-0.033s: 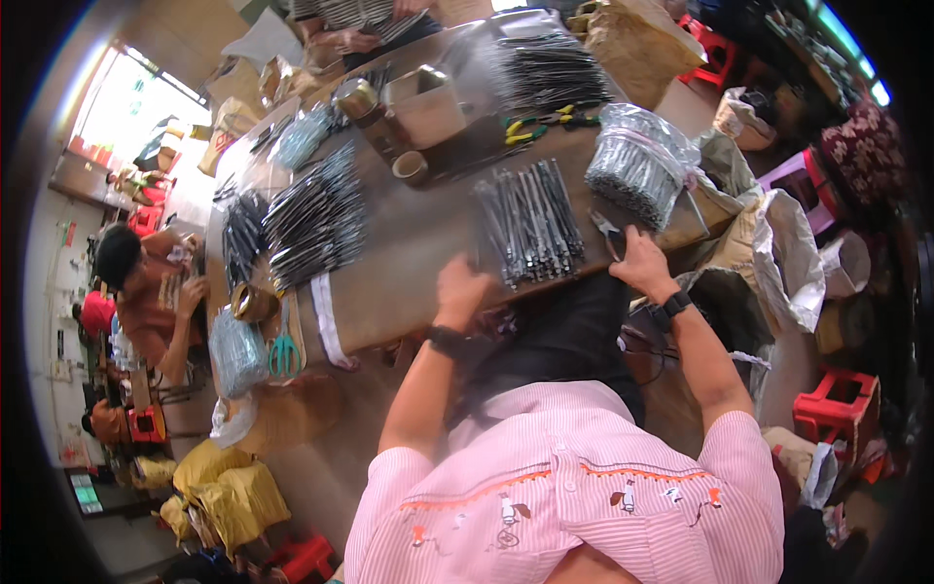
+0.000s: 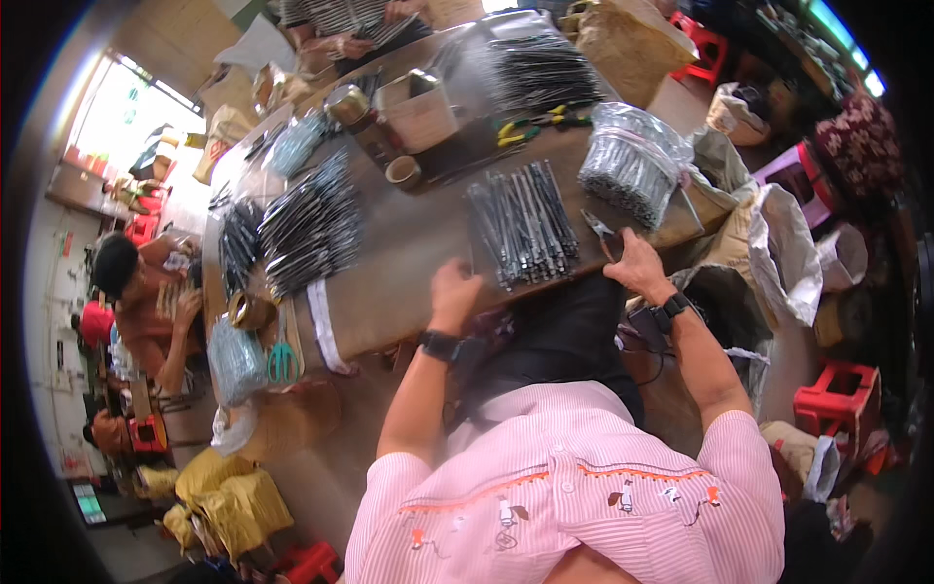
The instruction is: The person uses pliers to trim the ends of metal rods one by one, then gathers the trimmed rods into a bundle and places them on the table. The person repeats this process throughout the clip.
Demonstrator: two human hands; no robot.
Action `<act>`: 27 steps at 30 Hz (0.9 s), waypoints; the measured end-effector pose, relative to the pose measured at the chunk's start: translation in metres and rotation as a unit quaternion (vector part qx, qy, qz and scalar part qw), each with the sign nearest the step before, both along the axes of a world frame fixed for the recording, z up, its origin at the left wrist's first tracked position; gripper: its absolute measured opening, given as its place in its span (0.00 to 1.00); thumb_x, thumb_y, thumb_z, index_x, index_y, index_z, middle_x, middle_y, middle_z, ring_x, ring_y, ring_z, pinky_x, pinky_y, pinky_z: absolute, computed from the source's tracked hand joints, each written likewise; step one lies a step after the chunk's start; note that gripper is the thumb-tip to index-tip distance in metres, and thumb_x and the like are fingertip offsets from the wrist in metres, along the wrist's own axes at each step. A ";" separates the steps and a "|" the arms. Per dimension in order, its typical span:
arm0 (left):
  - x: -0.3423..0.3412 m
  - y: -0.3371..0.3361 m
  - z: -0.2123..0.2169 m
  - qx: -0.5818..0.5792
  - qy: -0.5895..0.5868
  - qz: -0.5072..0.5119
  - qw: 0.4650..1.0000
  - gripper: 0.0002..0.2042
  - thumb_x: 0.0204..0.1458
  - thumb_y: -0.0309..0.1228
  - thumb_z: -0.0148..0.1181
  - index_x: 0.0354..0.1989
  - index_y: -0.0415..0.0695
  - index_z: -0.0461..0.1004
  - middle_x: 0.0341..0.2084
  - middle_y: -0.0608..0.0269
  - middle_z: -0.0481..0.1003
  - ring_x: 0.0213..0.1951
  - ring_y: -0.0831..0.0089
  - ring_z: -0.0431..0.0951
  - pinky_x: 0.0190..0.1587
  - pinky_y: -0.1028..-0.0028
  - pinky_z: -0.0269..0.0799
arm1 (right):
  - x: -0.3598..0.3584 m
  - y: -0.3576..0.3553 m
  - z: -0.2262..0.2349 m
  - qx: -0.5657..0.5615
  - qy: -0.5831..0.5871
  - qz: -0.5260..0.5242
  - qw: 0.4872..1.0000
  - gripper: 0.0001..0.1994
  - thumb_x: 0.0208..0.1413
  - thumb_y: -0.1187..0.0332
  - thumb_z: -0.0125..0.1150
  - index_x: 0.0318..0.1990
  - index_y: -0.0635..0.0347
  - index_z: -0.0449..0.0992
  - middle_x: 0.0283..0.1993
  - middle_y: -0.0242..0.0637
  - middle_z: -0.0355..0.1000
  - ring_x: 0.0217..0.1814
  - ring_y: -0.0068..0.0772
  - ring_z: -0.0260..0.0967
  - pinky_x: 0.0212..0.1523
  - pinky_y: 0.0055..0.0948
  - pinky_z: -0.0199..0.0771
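Note:
My right hand grips a pair of pliers at the table's near edge, jaws pointing away to the upper left. Just left of the pliers, a spread of thin dark strips with shiny ends lies on the table. My left hand is at the table edge, to the left of these strips. Its fingers are curled together; whatever may be between them is too blurred to see. Behind the pliers sits a clear plastic bag packed with similar thin pieces.
Further piles of strips cover the table's left side, near teal scissors and a tape roll. Beyond stand a flask, a plastic box and yellow-handled pliers. Sacks crowd the right; two co-workers sit around.
The whole view has shifted very slightly. My right hand still grips the pliers, and my left hand stays by the table edge.

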State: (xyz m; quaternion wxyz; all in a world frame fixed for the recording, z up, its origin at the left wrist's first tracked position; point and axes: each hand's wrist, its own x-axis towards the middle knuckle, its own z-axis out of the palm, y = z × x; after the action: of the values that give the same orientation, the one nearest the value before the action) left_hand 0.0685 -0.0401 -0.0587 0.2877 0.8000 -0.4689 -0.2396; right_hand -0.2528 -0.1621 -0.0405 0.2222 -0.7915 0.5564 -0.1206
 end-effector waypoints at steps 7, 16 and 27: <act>0.007 0.027 0.020 -0.045 0.606 0.127 0.784 0.11 0.55 0.22 0.55 0.47 0.39 0.73 0.29 0.61 0.76 0.29 0.68 0.79 0.28 0.79 0.75 | -0.047 0.027 0.017 0.496 -0.686 -0.071 0.528 0.13 0.58 0.59 0.52 0.43 0.59 0.71 0.29 0.32 0.63 0.24 0.19 0.57 0.14 0.14 0.50; -0.003 0.058 0.045 -0.091 0.612 0.109 0.778 0.10 0.53 0.18 0.57 0.44 0.36 0.72 0.32 0.60 0.76 0.32 0.68 0.80 0.32 0.80 0.77 | -0.091 -0.004 -0.002 0.307 -0.719 -0.220 0.584 0.22 0.57 0.65 0.39 0.56 0.63 0.69 0.40 0.43 0.74 0.38 0.42 0.72 0.39 0.39 0.74; -0.005 0.072 0.056 -0.104 0.598 0.101 0.788 0.06 0.53 0.18 0.57 0.39 0.37 0.72 0.31 0.61 0.76 0.31 0.70 0.80 0.32 0.79 0.77 | -0.082 -0.092 -0.033 -0.024 -0.341 -0.296 0.892 0.13 0.44 0.64 0.68 0.33 0.64 0.76 0.27 0.40 0.76 0.29 0.40 0.74 0.35 0.37 0.73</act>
State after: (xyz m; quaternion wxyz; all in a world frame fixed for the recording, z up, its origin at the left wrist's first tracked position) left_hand 0.0631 0.0321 -0.0026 0.6152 0.5043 -0.1411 -0.5894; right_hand -0.3344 -0.2540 -0.0740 0.3334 -0.5050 0.6522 -0.4565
